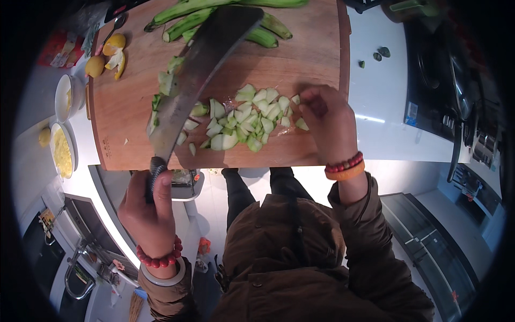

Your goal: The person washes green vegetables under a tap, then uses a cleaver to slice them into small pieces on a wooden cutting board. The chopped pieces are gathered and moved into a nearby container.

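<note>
My left hand (pixel 151 209) grips the dark handle of a broad cleaver (pixel 201 68). Its blade slants up and away over a wooden cutting board (pixel 132 141), with pale green slices (pixel 165 82) along its left side. To the right of the blade lies a spread pile of chopped pale green gourd (pixel 245 120). At the pile's right edge is my right hand (pixel 328 120), fingers curled, with a small piece by the fingertips; whether it is pinched is not clear. Several long peeled green gourds (pixel 185 26) lie at the board's far side, partly behind the blade.
Yellow citrus fruit (pixel 95 66) and a strip of peel (pixel 116 63) sit at the board's left edge, near a spoon (pixel 118 22). Left of the board stand a white bowl (pixel 64 98) and a dish of yellow food (pixel 62 151). Dark green scraps (pixel 384 52) lie on the right counter.
</note>
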The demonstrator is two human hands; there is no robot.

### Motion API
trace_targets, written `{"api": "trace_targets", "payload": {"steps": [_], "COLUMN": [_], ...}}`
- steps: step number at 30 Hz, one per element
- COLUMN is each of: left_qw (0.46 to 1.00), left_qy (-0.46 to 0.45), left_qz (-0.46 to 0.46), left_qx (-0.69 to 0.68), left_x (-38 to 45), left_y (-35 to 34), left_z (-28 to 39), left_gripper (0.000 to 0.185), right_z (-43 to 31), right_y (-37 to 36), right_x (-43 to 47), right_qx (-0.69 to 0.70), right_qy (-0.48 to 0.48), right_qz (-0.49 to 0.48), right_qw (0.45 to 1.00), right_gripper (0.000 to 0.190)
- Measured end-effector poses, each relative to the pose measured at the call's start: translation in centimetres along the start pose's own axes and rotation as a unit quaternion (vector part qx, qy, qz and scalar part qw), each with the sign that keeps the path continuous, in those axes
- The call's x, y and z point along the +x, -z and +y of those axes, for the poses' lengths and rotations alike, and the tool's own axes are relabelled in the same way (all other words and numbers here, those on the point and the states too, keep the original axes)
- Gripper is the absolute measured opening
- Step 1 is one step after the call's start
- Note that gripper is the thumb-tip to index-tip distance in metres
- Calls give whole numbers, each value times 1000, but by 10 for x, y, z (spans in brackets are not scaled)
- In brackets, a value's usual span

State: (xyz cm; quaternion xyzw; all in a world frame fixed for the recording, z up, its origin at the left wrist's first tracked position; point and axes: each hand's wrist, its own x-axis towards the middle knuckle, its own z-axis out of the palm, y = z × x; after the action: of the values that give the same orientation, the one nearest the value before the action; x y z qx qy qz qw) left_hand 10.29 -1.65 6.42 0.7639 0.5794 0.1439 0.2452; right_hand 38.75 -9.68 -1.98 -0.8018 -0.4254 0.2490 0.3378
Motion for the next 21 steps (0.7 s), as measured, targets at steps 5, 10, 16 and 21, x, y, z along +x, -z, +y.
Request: {"api": "trace_targets", "payload": {"steps": [5, 10, 16, 21], "left_qw": [998, 978, 941, 935], "left_qy": [33, 103, 154, 150], "left_qz": [-2, -5, -42, -33], "left_qx": [-55, -184, -297, -319], "left_x": [-5, -8, -8, -4], "left_y": [4, 10, 31, 48], "left_z": [-9, -16, -25, -31], "left_gripper": [33, 32, 40, 43], "right_z": [4, 1, -54, -113], "right_y": [-9, 0, -24, -126], "right_x": [16, 21, -49, -115], "right_qx": [-37, -87, 86, 264], "right_qy": [30, 24, 91, 128], "right_qz": [-39, -55, 27, -35], "right_qw": [998, 994, 992, 955], "right_gripper": [23, 19, 13, 21]}}
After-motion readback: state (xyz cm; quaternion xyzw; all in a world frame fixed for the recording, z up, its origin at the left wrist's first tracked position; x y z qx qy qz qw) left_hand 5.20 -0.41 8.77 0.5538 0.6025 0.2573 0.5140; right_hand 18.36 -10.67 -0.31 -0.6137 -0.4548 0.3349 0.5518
